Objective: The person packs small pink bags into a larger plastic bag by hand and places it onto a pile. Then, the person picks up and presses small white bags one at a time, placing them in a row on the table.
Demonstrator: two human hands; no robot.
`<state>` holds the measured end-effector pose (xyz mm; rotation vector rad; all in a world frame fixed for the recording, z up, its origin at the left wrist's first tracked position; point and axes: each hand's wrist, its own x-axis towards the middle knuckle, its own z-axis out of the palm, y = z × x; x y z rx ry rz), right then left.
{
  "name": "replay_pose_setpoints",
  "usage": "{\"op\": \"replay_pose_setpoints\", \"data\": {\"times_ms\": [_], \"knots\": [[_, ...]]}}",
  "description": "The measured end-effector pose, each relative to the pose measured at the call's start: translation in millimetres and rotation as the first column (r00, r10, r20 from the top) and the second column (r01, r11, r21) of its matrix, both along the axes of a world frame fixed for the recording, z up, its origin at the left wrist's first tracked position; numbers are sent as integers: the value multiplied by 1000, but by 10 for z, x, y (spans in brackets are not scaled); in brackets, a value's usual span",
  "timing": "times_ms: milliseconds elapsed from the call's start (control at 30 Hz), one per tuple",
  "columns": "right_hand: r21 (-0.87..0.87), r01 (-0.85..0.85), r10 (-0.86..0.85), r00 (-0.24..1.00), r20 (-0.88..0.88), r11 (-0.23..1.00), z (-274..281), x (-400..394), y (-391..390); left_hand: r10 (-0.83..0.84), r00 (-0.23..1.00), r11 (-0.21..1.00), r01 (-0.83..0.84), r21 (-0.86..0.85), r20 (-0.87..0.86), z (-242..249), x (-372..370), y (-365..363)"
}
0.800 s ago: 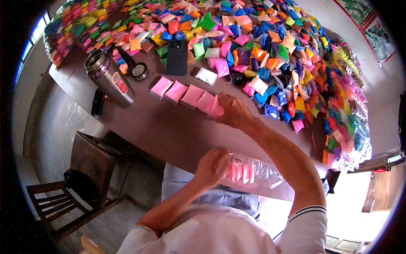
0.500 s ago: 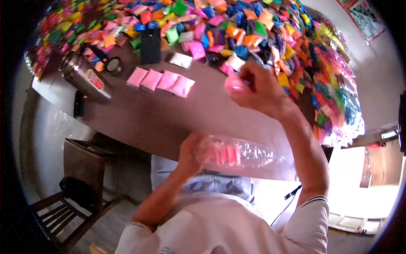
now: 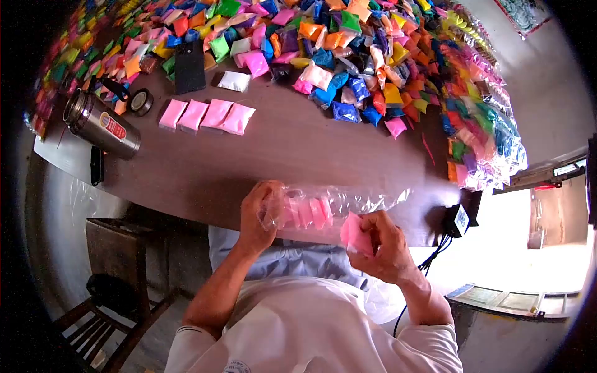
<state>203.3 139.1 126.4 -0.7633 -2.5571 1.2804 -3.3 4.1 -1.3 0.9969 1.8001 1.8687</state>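
Observation:
My left hand [image 3: 260,211] grips the left end of a clear plastic bag [image 3: 367,200] at the table's front edge. Several pink packets [image 3: 309,212] stand side by side inside the bag, near that hand. Below the bag's right part, my right hand [image 3: 384,246] pinches a pink packet [image 3: 357,236] between thumb and fingers. A row of pink packets [image 3: 216,114] lies flat on the table, with a white packet [image 3: 234,81] just behind it. What is inside the packets cannot be made out.
A large heap of colourful packets [image 3: 323,59] covers the table's back. At left stand a steel flask [image 3: 102,124] and its lid [image 3: 140,101]; a black phone-like slab [image 3: 189,67] lies farther back. A black box with cables [image 3: 459,221] sits at the right edge. A wooden chair [image 3: 115,292] is at lower left.
My right hand has come down from beside the heap to the bag, bringing the pink packet. My left hand still holds the bag, and the whole view has shifted slightly.

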Motion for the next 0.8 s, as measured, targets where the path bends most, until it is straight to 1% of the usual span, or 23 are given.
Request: {"op": "replay_pose_setpoints", "data": {"times_ms": [33,67,133,167,233,300,367,400,433,500,533,600,633,700,733,800], "knots": [[55,45,-44,999,-19,997,-51,-11,-4,13,999,1000,-13,-10,44,27,15,-3],[55,45,-44,999,-20,997,-85,-24,0,13,999,1000,-13,-10,43,42,19,0],[133,142,-123,982,-141,981,-137,-55,13,36,999,999,-34,-42,38,65,25,3],[132,143,-124,982,-143,981,-173,-80,13,35,999,999,-33,-42,36,73,18,-2],[227,181,-157,981,-117,957,-243,-151,15,1,997,996,6,-91,82,92,-7,0],[212,191,-175,980,-94,958,-320,-227,12,15,995,996,-7,-88,94,112,15,4],[272,254,-252,967,-43,928,-417,-279,27,30,994,996,-20,-91,108,125,18,8],[342,198,-211,978,0,919,-465,-275,60,23,996,997,-16,-82,89,135,14,14],[340,199,-213,977,2,919,-471,-277,69,16,997,997,-11,-73,71,138,13,17],[360,153,-216,966,143,920,-447,-295,81,9,998,998,-5,-70,60,97,7,18],[360,154,-218,965,144,920,-445,-287,89,6,999,998,-3,-62,48,81,4,23],[438,128,-228,956,184,890,-440,-263,103,6,999,998,-3,-66,46,71,9,19],[435,128,-228,956,186,891,-407,-271,101,9,999,997,-6,-71,42,68,10,13],[520,46,-138,981,139,853,-294,-303,97,-1,999,998,3,-69,34,97,0,9],[518,46,-139,980,141,854,-283,-292,91,-10,1000,998,11,-65,26,105,-2,8],[493,-22,-58,988,146,870,-278,-256,76,-3,1000,997,4,-72,5,97,-2,7]]}}
